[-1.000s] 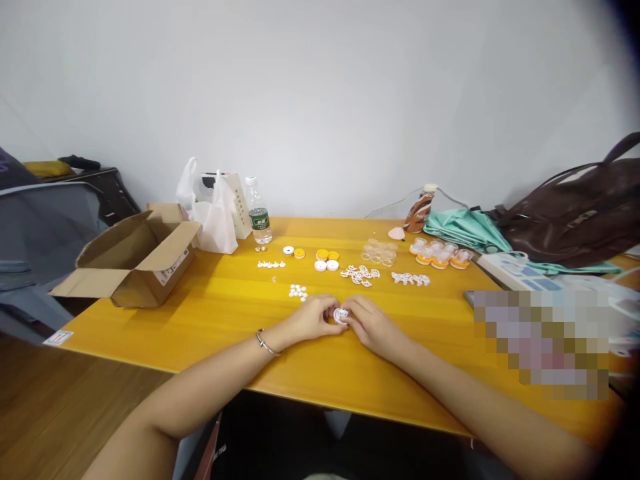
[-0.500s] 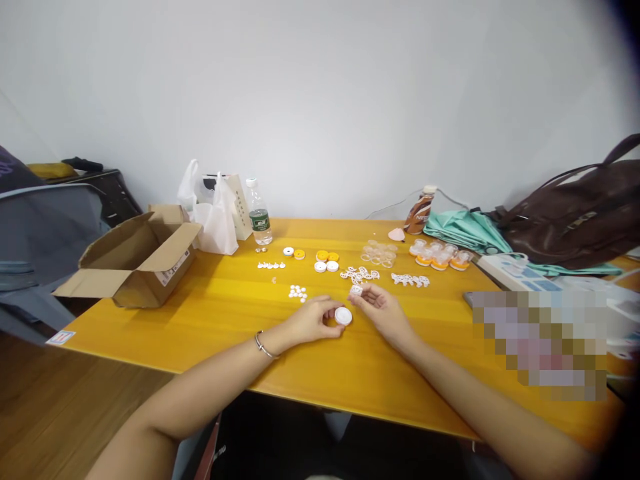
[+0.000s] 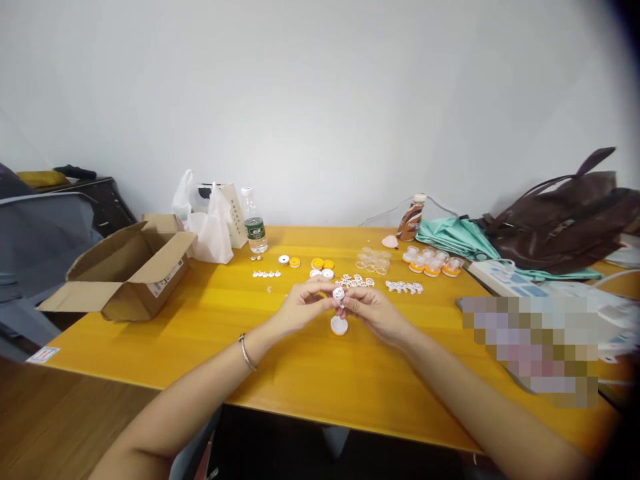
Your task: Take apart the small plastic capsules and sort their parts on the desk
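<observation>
Yellow table (image 3: 300, 373), left hand (image 3: 303, 307), right hand (image 3: 377, 312), white piece (image 3: 339, 294) half-hidden between

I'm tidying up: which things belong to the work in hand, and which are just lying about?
Likely in use:
small white piece, between left hand and right hand
nearest white disc
orange discs
clear cups
white cut-outs

Likely lying about:
water bottle
brown bottle
plastic bag
green cloth
brown bag

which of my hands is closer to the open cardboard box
Left. Your left hand is to the right of the cardboard box; your right hand is farther right, on the opposite side of the small white piece.
</observation>
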Tool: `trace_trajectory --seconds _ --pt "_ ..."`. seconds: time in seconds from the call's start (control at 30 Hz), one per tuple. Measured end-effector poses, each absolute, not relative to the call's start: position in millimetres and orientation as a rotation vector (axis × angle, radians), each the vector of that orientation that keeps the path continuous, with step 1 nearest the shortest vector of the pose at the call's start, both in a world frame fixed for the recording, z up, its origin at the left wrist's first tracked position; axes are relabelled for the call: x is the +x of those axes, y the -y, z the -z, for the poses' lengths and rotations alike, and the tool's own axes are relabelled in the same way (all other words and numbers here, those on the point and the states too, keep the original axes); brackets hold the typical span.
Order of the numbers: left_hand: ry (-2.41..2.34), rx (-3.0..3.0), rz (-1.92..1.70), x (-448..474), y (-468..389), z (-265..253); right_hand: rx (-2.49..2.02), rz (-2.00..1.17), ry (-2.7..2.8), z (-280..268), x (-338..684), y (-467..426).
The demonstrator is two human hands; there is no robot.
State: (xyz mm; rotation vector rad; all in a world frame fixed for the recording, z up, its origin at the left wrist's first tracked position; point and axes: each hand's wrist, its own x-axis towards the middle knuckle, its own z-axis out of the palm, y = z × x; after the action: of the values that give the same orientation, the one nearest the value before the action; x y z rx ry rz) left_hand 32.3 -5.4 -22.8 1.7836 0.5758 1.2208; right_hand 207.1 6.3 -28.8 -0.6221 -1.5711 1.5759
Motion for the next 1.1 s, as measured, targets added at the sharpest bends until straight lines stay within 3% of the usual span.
trace_trajectory --seconds 0.17,0.37,1.1 --pt "-0.543 1.736 -1.316 35 10 27 -0.711 -1.538 1.548 36 208 1" --pt "-0.778 2.085 -1.430 31 16 30 -0.784 -1.362 1.578 32 213 6" --pt "-0.813 2.719 -1.371 29 14 55 -0.939 -1.302 1.647 42 211 10"
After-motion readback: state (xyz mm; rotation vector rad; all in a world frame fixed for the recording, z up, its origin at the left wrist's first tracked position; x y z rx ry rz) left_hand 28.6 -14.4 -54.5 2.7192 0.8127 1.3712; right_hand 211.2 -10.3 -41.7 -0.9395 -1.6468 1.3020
